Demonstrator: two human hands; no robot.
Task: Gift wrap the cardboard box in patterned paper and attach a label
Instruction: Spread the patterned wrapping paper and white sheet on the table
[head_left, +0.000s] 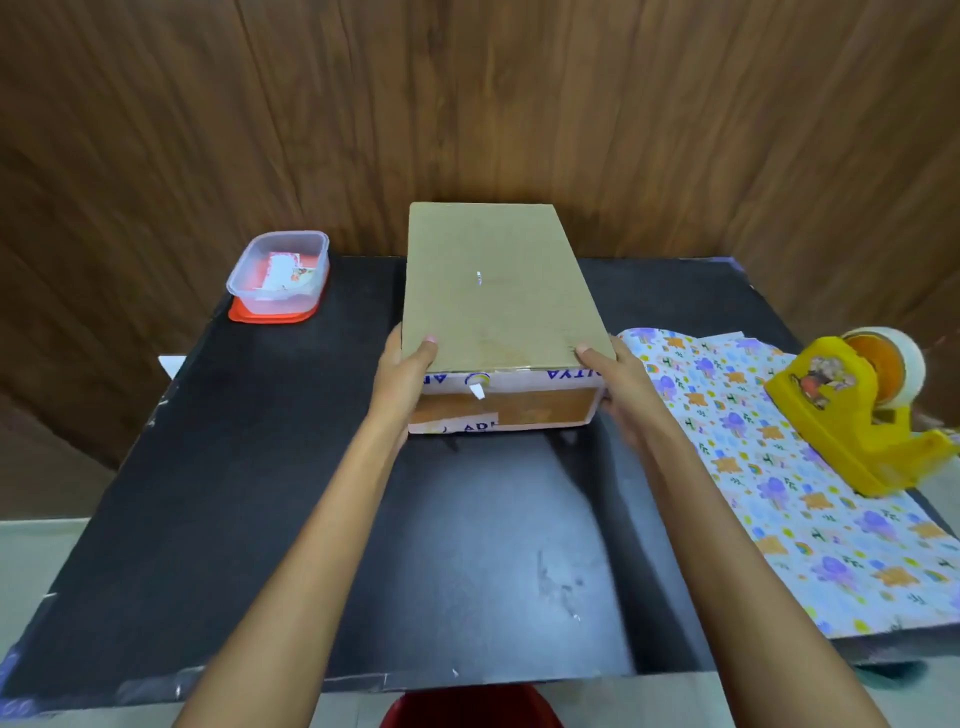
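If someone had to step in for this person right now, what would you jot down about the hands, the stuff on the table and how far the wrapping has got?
Left hand and right hand each grip a near corner of the cardboard box, thumbs on top.
The box is mid-table and bare; I cannot tell whether it is lifted.
The patterned paper lies flat to the right, with the yellow tape dispenser on it.
The cards, probably labels, lie in the clear tub at far left.
Done: nothing wrapped.
Left: set the box on the paper, wrap, tape, attach a label.
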